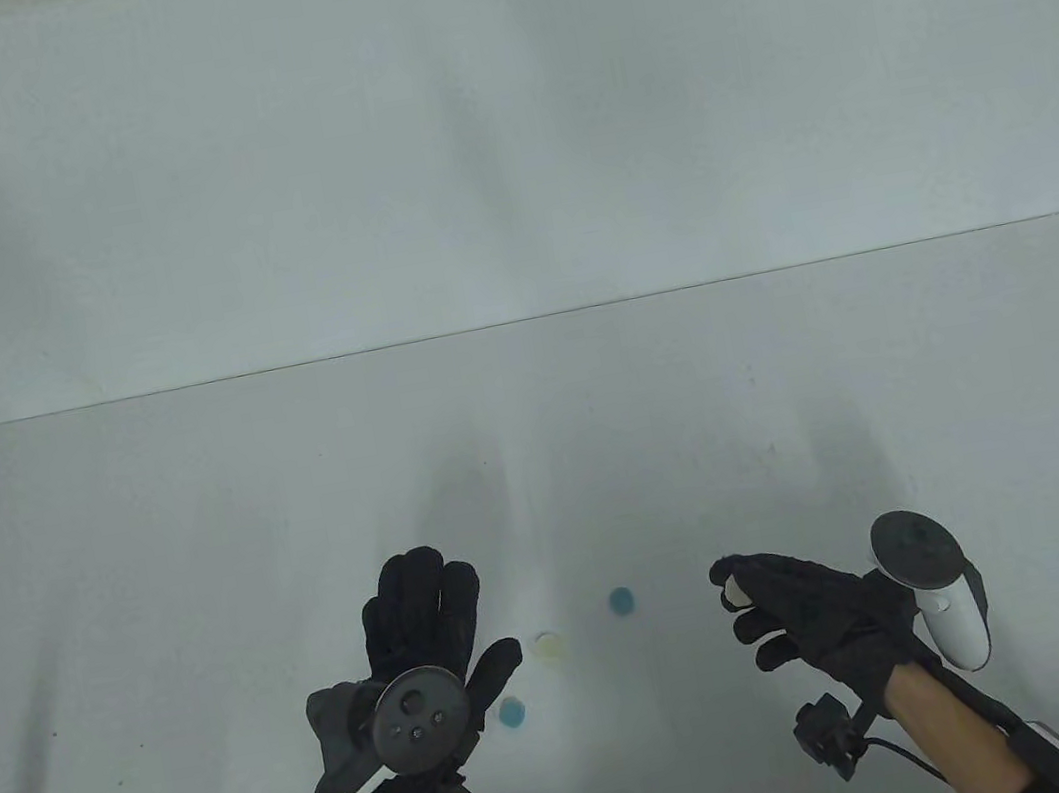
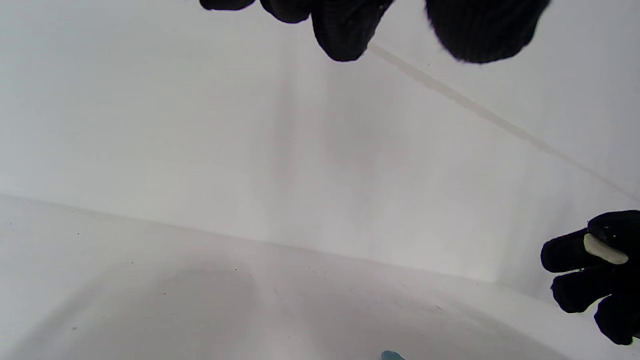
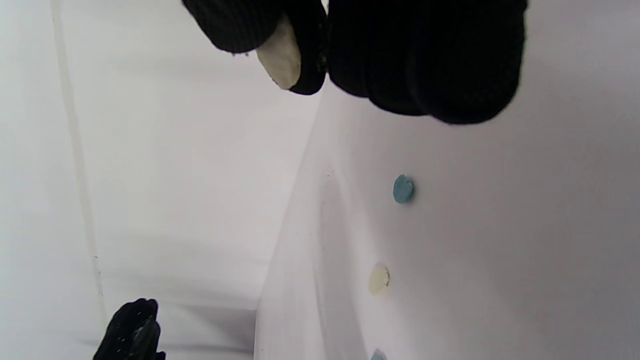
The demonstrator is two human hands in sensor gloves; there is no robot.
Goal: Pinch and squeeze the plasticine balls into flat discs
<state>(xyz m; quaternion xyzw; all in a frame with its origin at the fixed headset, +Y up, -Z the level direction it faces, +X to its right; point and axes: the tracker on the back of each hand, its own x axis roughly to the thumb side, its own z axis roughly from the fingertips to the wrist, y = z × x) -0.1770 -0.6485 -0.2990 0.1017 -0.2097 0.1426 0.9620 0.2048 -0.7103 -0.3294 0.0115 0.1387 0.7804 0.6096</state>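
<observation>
A white tabletop [image 1: 207, 531] is carrying three flattened plasticine discs near its front edge. A blue disc [image 1: 622, 601] is lying farthest right, a pale yellow disc [image 1: 550, 645] is sitting just left of it and slightly nearer, and another blue disc [image 1: 513, 713] is lying nearest the front, left of the yellow one. All are lying apart.

Setting: a bare recording or test station, lab-like rather than domestic. Evidence: plain white table [image 1: 158, 540] with rounded far corners, set against a plain white backdrop wall [image 1: 483, 120]; even, diffuse lighting with soft shadows. Both of the person's hands wear black sensor gloves with trackers strapped on, the left hand [image 1: 423, 637] and the right hand [image 1: 808, 608]; small camera modules and cabling sit at the wrists. Further furnishings: cannot tell.
</observation>
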